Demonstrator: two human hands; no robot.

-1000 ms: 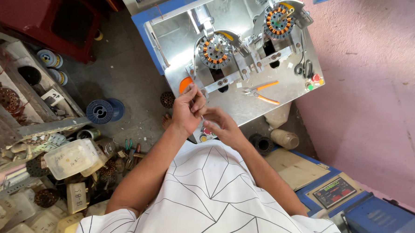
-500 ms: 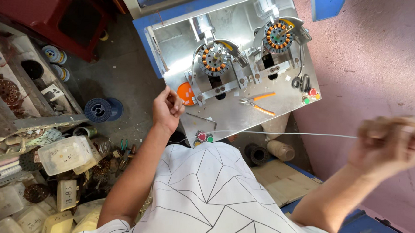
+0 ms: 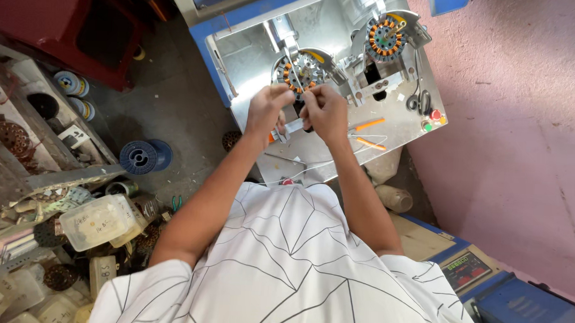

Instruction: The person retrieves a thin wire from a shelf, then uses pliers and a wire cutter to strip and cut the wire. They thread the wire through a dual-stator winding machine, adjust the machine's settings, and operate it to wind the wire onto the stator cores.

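L hand (image 3: 268,109) & R hand (image 3: 326,111) pinched shut at left stator (image 3: 298,75), mid machine plate (image 3: 253,56); held wire too thin to tell; right stator (image 3: 384,38) at far edge looks wound; scissors (image 3: 418,101) right edge; left one prob. unfinished.

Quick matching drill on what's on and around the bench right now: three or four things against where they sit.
Things:
1 left hand
2 scissors
3 blue spool
4 plastic box

Places:
A on the floor left of the bench
B at the near wound ring
C right edge of the metal bench
D in the clutter, lower left

Pairs: 1-B, 2-C, 3-A, 4-D
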